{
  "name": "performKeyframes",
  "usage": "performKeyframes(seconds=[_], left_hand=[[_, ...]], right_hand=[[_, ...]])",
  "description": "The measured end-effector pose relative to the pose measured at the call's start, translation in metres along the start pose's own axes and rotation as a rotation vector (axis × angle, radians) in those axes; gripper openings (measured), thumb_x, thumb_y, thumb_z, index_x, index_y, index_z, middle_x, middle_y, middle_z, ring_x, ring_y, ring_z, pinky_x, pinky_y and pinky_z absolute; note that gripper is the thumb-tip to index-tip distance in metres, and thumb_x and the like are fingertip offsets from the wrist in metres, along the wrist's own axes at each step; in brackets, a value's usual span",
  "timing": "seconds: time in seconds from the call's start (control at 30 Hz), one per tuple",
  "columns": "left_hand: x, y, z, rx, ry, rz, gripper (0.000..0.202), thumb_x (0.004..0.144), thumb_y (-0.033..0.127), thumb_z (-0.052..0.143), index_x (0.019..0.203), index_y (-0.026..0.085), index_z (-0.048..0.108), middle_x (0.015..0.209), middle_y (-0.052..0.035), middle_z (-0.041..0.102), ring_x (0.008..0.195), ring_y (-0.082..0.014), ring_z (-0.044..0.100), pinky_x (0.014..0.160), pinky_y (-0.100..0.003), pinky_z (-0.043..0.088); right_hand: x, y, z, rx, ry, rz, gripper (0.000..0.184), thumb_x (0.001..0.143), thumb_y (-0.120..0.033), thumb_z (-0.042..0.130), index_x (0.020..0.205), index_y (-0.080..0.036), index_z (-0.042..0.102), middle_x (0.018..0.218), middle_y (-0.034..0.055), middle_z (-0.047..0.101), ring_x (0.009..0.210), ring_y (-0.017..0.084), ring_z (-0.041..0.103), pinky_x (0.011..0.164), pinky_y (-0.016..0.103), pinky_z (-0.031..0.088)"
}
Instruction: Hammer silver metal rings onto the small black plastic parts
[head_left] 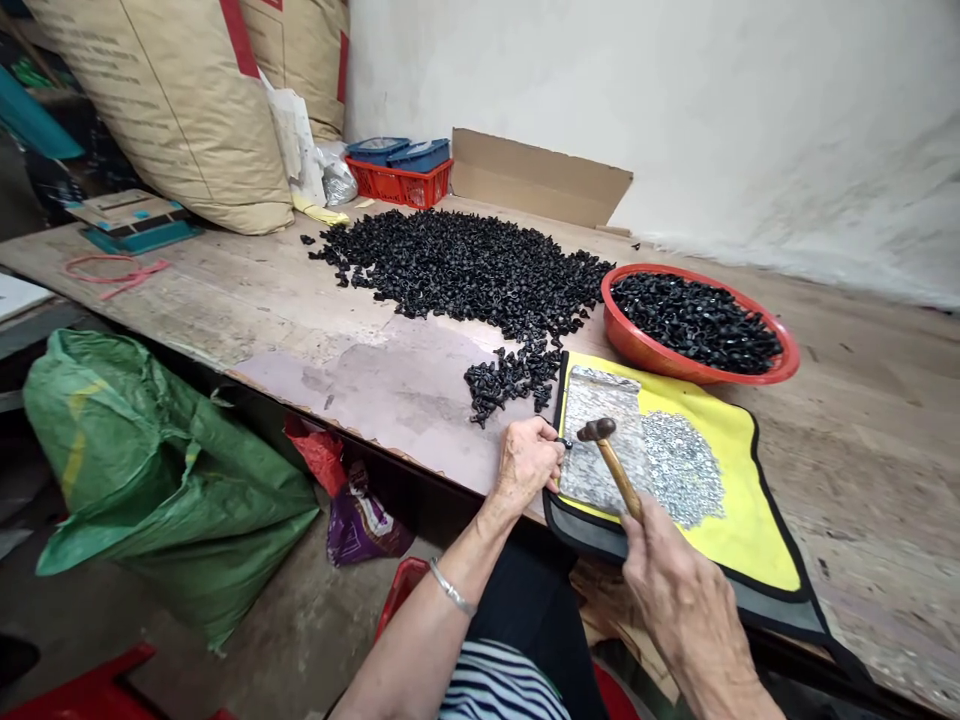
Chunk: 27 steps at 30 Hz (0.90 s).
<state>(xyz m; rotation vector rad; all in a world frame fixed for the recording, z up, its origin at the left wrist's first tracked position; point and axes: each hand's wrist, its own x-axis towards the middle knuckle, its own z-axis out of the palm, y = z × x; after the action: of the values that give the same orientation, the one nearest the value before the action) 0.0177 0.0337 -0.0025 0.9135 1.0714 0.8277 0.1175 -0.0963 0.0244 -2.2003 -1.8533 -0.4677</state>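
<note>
My left hand (529,452) pinches a small black part (564,443) over the left edge of a worn grey metal plate (596,385). In my right hand (675,575) is the wooden handle of a hammer (598,430); its head hangs over the plate, just right of the black part. Whether the head touches the plate I cannot tell. Beside the plate lies a heap of small silvery metal pieces (682,468). Plate and pieces rest on a yellow mat (754,520) with black edging. Left of the mat is a small cluster of black parts (510,382).
A large pile of black parts (465,260) spreads over the wooden table (247,300). Behind the mat stands a red bowl (637,345) full of them. Further back are a red basket (401,183), a cardboard strip (540,180) and big paper sacks (180,110). A green sack (165,470) stands below, left.
</note>
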Motion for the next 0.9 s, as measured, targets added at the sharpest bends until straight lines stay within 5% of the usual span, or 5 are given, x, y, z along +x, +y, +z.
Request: performKeyframes(seconds=[0.4,0.57,0.77,0.9], left_hand=[[-0.003,0.001,-0.002,-0.002,-0.022,0.048,0.024,0.059,0.005,0.051,0.08,0.016,0.05,0.04,0.0103,0.046,0.027,-0.0096,0.043,0.025,-0.02,0.038],[-0.003,0.0,-0.003,-0.003,-0.026,0.055,0.025,0.058,0.005,0.051,0.081,0.016,0.049,0.04,0.0102,0.047,0.028,-0.0098,0.045,0.026,-0.02,0.039],[-0.001,0.0,-0.003,-0.012,-0.032,0.025,0.026,0.058,0.005,0.051,0.081,0.016,0.049,0.038,0.0103,0.047,0.026,-0.0098,0.043,0.026,-0.02,0.038],[-0.001,0.0,-0.003,-0.022,-0.036,0.026,0.026,0.058,0.005,0.052,0.082,0.016,0.05,0.038,0.0104,0.047,0.026,-0.0092,0.044,0.027,-0.019,0.039]], right_hand=[[0.0,-0.009,-0.009,0.065,0.232,0.027,0.034,0.089,-0.023,0.042,0.115,-0.006,0.057,0.098,0.0146,0.07,0.071,0.02,0.068,0.06,0.026,0.048],[-0.001,-0.01,-0.006,-0.06,-0.006,0.035,0.032,0.087,-0.02,0.042,0.11,-0.011,0.061,0.08,0.0086,0.072,0.044,0.016,0.06,0.04,0.025,0.038],[0.0,-0.012,-0.014,0.007,0.217,0.116,0.038,0.088,-0.024,0.042,0.121,-0.007,0.054,0.104,0.0159,0.068,0.072,0.022,0.067,0.058,0.027,0.048],[-0.004,-0.016,-0.005,-0.069,-0.01,0.053,0.035,0.088,-0.02,0.039,0.115,-0.008,0.058,0.08,0.011,0.071,0.046,0.016,0.06,0.042,0.025,0.039]])
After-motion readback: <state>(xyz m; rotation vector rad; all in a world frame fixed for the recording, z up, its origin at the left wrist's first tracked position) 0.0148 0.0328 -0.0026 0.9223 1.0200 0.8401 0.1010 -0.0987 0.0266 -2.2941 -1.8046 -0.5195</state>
